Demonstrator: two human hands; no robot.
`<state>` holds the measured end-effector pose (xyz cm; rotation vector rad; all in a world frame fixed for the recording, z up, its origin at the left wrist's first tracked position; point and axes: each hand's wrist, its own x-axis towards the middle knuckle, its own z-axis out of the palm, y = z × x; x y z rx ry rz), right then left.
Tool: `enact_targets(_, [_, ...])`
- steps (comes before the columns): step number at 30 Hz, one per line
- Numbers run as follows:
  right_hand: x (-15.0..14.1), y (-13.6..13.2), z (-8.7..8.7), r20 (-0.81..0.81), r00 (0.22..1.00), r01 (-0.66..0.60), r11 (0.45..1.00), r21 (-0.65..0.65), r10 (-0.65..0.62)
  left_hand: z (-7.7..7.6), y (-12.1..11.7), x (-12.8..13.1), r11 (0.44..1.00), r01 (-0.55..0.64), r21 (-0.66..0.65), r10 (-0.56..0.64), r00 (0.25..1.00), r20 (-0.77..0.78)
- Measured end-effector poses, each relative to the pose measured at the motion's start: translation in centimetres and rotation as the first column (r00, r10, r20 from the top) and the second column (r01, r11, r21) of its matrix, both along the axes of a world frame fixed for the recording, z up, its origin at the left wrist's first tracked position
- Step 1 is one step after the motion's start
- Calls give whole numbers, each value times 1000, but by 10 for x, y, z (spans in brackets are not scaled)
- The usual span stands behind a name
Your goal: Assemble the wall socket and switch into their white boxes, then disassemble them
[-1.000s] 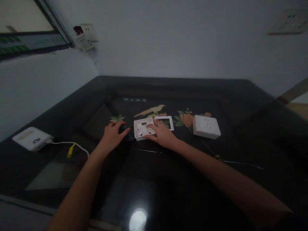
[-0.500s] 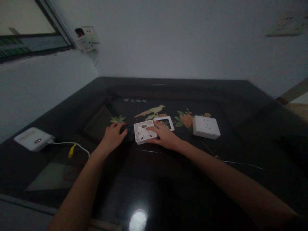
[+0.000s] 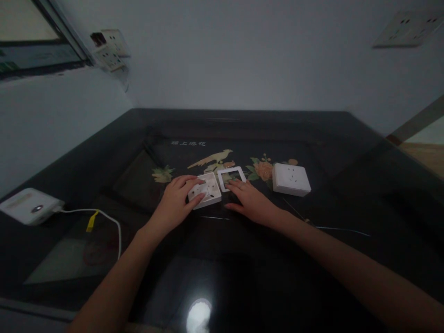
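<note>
A shallow white wall-socket box [image 3: 215,193] lies open side up on the table, slots and posts showing inside. Over its left part is my left hand [image 3: 177,200], thumb on the near side and fingers reaching over the far side, gripping it. Whatever lies beneath that palm is hidden. Just right of the box is a white square socket frame [image 3: 231,170] with an open middle. My right hand [image 3: 250,199] rests its fingertips on the frame's near edge, thumb held apart, palm down and nothing enclosed.
Farther right a white boxed socket [image 3: 292,178] stands on the dark glossy table [image 3: 270,263]. A thin wire [image 3: 342,229] lies near it. At left is a white device [image 3: 33,206] with a white cable [image 3: 109,215] carrying a yellow tag. Wall sockets [image 3: 116,44] hang behind.
My left hand has moved right, off the dark part and onto the white box. My right hand has left the box and now touches the frame. The dark part is out of sight.
</note>
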<state>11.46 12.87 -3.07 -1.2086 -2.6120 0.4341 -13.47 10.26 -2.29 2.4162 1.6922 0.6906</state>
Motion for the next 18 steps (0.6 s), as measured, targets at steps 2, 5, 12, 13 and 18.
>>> enact_targets(2, [-2, -2, -2, 20, 1000, -11, 1000, 12, 10, -2, -1, 1, 1000, 18, -12, -18, 1000, -15])
enact_targets(5, [-8, -3, -2, 34, 999, -22, 999, 36, 21, -6, 2, -3, 1000, 22, -14, -22, 999, -36])
enact_targets(12, [16, 4, 9, -23, 1000, 22, 995, 99, -19, -18, 10, -11, 1000, -12, 3, 12, 998, -65])
enact_targets(13, [28, 7, 11, -38, 998, 46, 993, 112, -42, -20, 10, -11, 1000, -16, 4, 16, 998, -68])
enact_targets(18, [106, 23, 14, -76, 976, 214, 963, 167, -204, -23, 12, -12, 1000, -21, 9, 21, 996, -85])
